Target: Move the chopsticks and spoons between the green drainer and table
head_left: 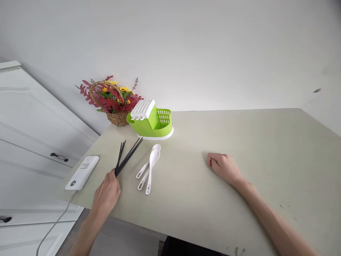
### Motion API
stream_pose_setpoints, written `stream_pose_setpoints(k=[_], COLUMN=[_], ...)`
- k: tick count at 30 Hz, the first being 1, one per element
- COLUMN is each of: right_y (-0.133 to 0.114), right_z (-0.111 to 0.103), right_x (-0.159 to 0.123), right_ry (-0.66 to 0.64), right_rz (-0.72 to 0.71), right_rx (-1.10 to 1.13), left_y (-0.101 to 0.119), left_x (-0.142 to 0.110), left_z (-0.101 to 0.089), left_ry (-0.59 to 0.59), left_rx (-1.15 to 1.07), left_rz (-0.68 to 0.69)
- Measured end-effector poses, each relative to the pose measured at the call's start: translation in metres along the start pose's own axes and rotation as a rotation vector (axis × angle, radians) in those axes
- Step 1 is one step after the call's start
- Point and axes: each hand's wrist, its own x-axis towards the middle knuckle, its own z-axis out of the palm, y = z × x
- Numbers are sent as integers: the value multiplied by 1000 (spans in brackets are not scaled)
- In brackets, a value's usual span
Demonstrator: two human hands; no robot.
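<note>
My left hand [107,192] grips the near ends of several black chopsticks [129,156] at the left of the table. Their far ends fan out toward a green and white utensil holder [153,122], which has a slatted white top and a basket-like open side. Just right of the chopsticks lie three white spoons [152,165], partly overlapping, handles toward me. My right hand [223,166] rests on the tabletop as a closed fist, well away from the spoons, and nothing shows in it.
A wicker basket [117,119] of red and yellow artificial flowers stands behind the holder. Along the table's left edge lies a white power bank [82,172] with a grey cable [57,220] hanging off. White cabinets [32,124] flank the pale green table [253,131], whose back edge meets the wall.
</note>
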Motion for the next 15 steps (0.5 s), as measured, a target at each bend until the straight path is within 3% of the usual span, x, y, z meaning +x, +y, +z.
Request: stream_pose_setpoints(k=[9, 15], right_y=[-1, 0], right_z=[0, 0], right_x=[0, 0], right_ry=[-6, 4], right_rz=[-1, -6], right_rx=[39, 101], left_y=[9, 49], left_x=[-15, -25], left_z=[17, -5], left_ry=[374, 396], left_rx=[-388, -696], left_rz=[-65, -12])
